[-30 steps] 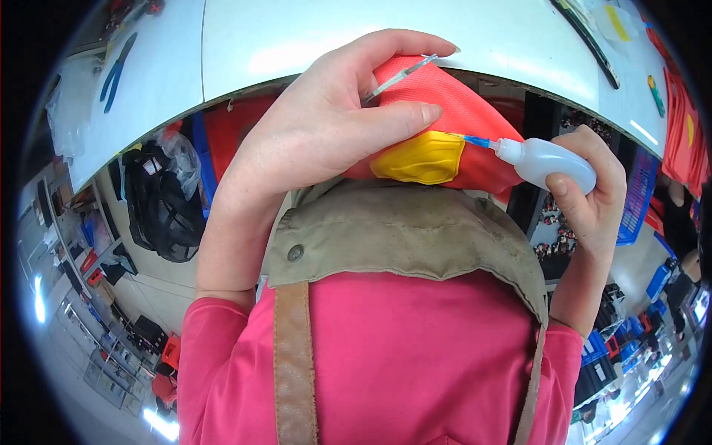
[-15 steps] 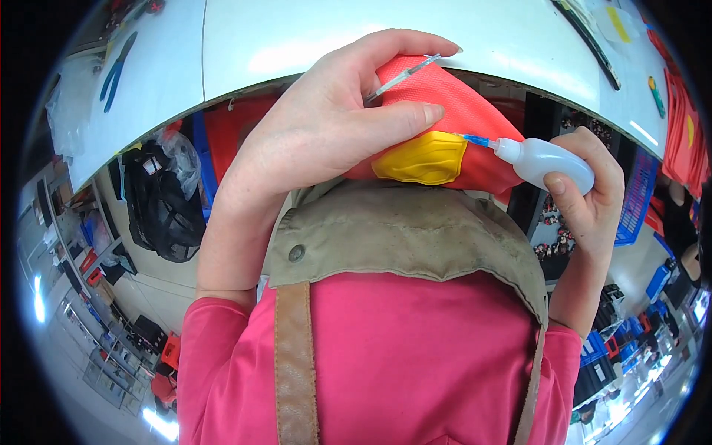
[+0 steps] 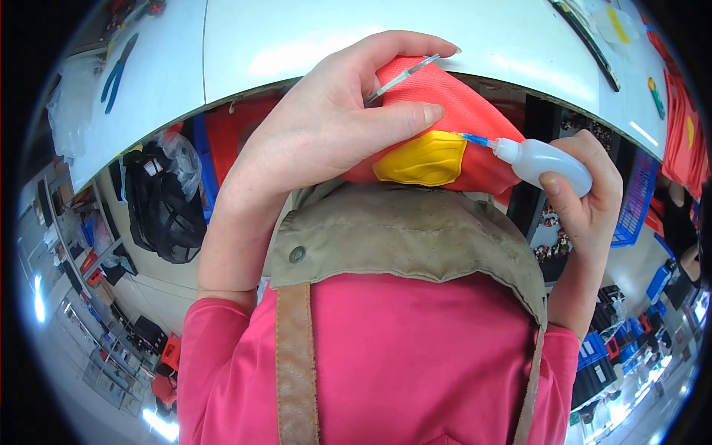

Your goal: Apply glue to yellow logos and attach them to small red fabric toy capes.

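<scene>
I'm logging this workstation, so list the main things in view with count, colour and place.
cloth: one, red, in left hand
patch: one, yellow, on cloth
bottle: one, whitish, in right hand
stick: one, greyish, at left hand
table: one, white, beyond cloth
pliers: one, blue, table's left
bag: one, black, below table's left
basket: one, blue, right of bottle
apron: one, olive, worn
left hand: one, bare, holding cloth
right hand: one, bare, around bottle

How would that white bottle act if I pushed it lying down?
It'd probably roll: the white bottle in the right hand has rounded sides. It looks like cloudy plastic, so perhaps it's light and squeezable. Its smooth surface might feel slippery.
</scene>
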Tool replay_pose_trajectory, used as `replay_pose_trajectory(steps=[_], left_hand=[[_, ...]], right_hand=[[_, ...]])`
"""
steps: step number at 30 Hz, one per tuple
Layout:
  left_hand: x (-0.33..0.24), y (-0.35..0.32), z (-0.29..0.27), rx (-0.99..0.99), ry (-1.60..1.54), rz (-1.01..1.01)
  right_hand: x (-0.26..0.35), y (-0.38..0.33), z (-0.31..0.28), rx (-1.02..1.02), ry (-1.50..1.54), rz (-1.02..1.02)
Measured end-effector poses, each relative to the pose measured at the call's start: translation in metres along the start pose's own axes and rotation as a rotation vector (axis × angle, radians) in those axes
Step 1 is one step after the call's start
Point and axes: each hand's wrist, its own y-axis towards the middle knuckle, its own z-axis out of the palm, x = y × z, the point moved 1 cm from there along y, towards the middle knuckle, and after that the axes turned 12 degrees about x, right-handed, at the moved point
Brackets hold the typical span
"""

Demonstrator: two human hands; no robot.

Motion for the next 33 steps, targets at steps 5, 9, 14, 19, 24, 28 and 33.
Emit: replay_pose_trajectory(steps=[5,9,14,19,24,28,33], left_hand=[[-0.009,0.009,0.003,0.001,0.035,0.029],[-0.012,0.006,0.002,0.015,0.082,-0.018],[-0.008,-0.023,0.007,-0.080,0.118,-0.121],[0.000,-0.010,0.003,-0.132,0.321,-0.034],[-0.007,0.001,0.009,-0.098,0.160,-0.023],[-0.002,0.002,0.006,-0.105,0.011,-0.034],[-0.002,-0.004,0.012,-0.074,0.021,-0.023]], right_hand=[[-0.011,-0.013,-0.015,-0.037,0.115,0.052],[-0.038,-0.043,-0.004,-0.674,0.583,0.066],[-0.061,-0.034,-0.047,-0.898,0.718,0.051],[-0.131,-0.027,-0.109,-0.904,0.178,0.237],[-0.176,-0.019,-0.140,-0.767,0.080,0.314],[-0.192,-0.006,-0.128,-0.776,-0.291,0.316],[-0.067,-0.014,-0.069,-0.831,0.037,0.098]])
